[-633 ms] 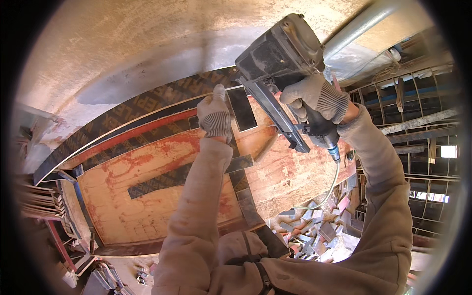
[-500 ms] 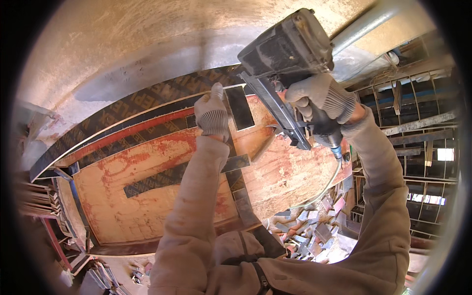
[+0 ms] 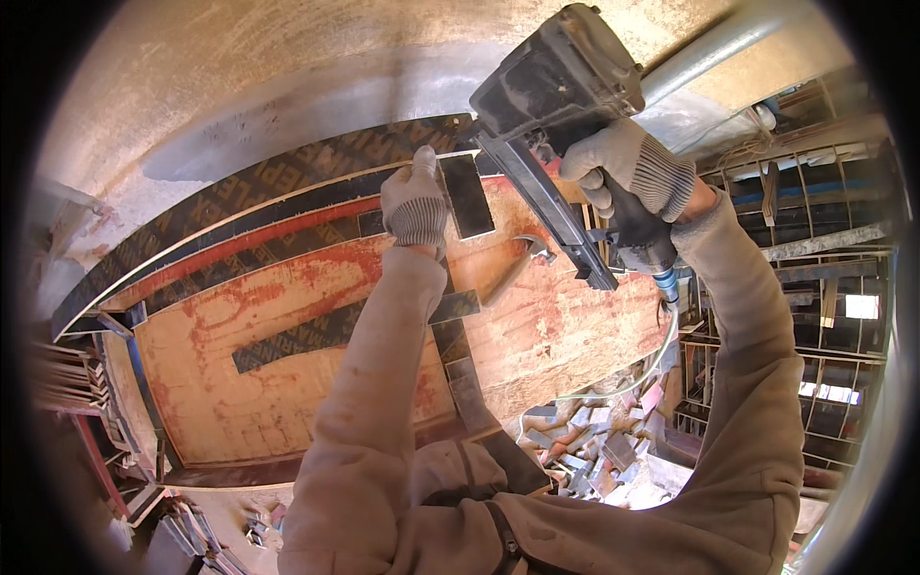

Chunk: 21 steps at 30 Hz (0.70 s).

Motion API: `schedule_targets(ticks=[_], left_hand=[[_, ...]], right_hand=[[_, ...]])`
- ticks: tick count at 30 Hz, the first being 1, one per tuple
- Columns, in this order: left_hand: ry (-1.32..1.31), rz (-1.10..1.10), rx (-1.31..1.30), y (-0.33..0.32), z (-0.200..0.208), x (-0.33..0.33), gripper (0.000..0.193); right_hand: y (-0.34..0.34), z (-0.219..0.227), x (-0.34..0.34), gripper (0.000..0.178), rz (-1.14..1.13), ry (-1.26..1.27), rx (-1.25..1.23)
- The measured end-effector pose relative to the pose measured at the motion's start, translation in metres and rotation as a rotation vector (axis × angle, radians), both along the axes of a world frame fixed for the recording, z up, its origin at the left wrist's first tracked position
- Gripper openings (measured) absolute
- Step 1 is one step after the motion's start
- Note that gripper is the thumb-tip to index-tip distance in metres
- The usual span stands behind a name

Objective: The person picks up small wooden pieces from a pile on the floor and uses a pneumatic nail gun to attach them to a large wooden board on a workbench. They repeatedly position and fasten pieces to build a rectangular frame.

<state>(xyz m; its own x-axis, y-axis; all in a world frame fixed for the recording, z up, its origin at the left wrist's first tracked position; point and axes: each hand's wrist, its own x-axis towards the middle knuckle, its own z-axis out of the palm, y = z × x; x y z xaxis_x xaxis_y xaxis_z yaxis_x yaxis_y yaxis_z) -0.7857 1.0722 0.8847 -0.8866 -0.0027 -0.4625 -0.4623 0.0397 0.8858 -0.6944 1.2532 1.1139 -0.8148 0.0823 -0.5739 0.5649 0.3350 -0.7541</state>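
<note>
My right hand [image 3: 628, 172], in a grey knit glove, is wrapped round the handle of a black pneumatic nail gun [image 3: 561, 81]. Its long nail magazine slants down to the right, and a hose joins the base of the grip at a blue fitting. The gun's nose sits by a curved plywood strip [image 3: 240, 187], dark and printed on its face. My left hand [image 3: 416, 203], gloved too, closes at the strip's lower edge with its thumb pointing up; the fingers are partly hidden. A hammer [image 3: 522, 264] lies on the worn plywood panel [image 3: 565, 326], right of my left hand.
A pale green air hose [image 3: 623, 388] loops down past the panel. Below it are scattered wood offcuts [image 3: 594, 446]. Metal grid shelving [image 3: 815, 316] stands at right, near a grey pipe [image 3: 709, 57]. A big curved surface [image 3: 287, 67] rises beyond the strip. Stacked boards [image 3: 72, 379] are at left.
The nail gun and my right hand have shifted slightly up. More of the hammer's head shows. My left hand keeps its place on the strip, while the panel sits slightly further left in view.
</note>
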Motion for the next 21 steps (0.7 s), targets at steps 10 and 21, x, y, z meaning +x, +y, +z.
schedule_targets(ticks=[10, 21], left_hand=[[0.13, -0.039, -0.105, -0.008, 0.004, -0.005, 0.051], [0.176, -1.111, -1.43, -0.322, -0.204, 0.087, 0.109]], right_hand=[[0.005, 0.0, 0.013, 0.027, -0.124, 0.074, -0.084], [0.019, -0.109, 0.336, 0.009, 0.0, 0.241, 0.252]])
